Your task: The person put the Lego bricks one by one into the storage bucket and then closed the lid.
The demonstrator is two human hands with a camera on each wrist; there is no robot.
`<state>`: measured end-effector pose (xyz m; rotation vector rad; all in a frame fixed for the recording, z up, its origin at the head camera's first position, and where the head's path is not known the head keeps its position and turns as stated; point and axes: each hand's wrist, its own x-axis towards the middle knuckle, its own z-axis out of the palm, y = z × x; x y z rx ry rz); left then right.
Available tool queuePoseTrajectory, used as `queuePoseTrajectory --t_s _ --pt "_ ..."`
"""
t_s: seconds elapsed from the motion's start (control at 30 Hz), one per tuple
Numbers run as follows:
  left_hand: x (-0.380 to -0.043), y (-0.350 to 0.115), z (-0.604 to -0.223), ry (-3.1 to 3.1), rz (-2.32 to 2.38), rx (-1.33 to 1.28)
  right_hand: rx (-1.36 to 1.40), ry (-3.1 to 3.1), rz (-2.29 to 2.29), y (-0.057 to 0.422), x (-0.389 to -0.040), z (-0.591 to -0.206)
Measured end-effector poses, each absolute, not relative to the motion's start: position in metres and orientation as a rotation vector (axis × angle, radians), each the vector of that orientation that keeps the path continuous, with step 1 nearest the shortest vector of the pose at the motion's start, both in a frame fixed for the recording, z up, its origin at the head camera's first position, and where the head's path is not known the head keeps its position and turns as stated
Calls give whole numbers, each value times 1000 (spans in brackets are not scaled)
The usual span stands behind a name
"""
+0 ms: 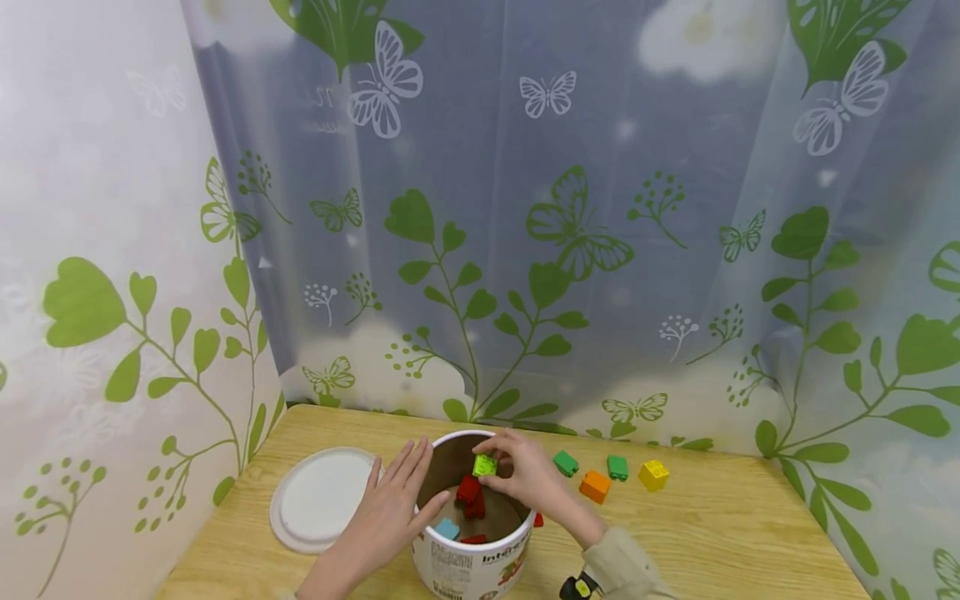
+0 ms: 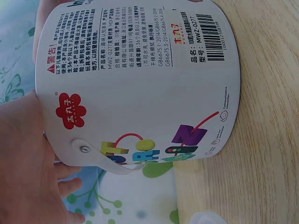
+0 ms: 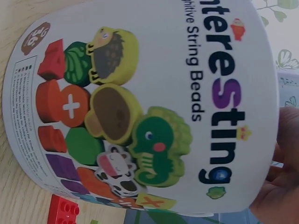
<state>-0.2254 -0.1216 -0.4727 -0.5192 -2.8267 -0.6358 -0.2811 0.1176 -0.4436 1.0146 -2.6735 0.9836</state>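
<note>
On the wooden tabletop (image 1: 712,542) before me stands a white bucket (image 1: 480,575), a round white lid (image 1: 322,500) lying near. The left hand (image 1: 393,502) rests against the bucket's rim, fingers straight and spread. The right hand (image 1: 523,473) pinches a lime-green block (image 1: 484,466) between its fingers at the bucket's mouth; red blocks (image 1: 469,490) and a pale blue block (image 1: 447,529) lie inside, an orange block (image 1: 596,487) outside.

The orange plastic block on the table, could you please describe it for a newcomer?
On the pale wooden table, find the white cylindrical bucket. Right of it in the head view, the orange plastic block lies nearer the camera than two green plastic blocks, the only orange one among its neighbours.
</note>
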Motion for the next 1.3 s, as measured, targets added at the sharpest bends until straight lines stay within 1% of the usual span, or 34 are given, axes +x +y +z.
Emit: queuePoseTrajectory --t_s 0.4,0.67,0.93,1.3 --pt "-225 -122 -473 -2823 -651 -528 1044 -2774 686 115 -277 -448" --pt "-226 -123 -474 -2803 -643 -534 1074 -2741 646 114 -276 -450" --pt "-226 -122 -474 -2817 -663 -534 1003 -2637 951 116 -273 -448" --pt "-225 -122 -475 -2816 -653 -522 772 -2416 1205 137 -274 -438"
